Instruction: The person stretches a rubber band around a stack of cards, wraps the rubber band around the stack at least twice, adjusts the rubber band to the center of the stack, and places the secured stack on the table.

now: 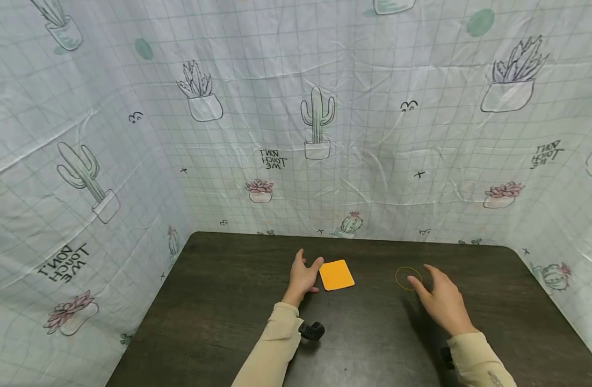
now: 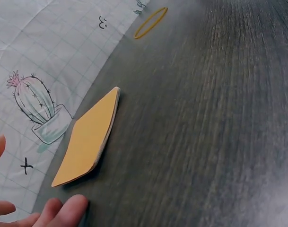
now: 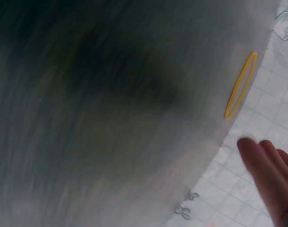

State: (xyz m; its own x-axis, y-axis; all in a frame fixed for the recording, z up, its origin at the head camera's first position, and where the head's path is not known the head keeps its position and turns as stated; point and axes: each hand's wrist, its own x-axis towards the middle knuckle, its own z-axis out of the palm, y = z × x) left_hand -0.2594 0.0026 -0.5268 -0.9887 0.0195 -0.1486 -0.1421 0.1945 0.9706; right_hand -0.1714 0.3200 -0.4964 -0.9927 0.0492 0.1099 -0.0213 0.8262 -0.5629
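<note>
An orange square pad with rounded corners lies flat on the dark table. In the left wrist view the orange pad shows a thin, pale edge. My left hand is just left of it, fingers spread and thumb near its upper left corner; whether they touch is unclear. Farther right lies a thin yellow rubber band, forming a loop. Beside that loop my right hand hovers with thumb and fingers apart, holding nothing. The right wrist view shows the rubber band beyond the fingers.
The dark wood-grain table has rounded back corners. A white cloth printed with cacti and grid lines hangs behind it and at both sides. A black wrist device sits on the left sleeve.
</note>
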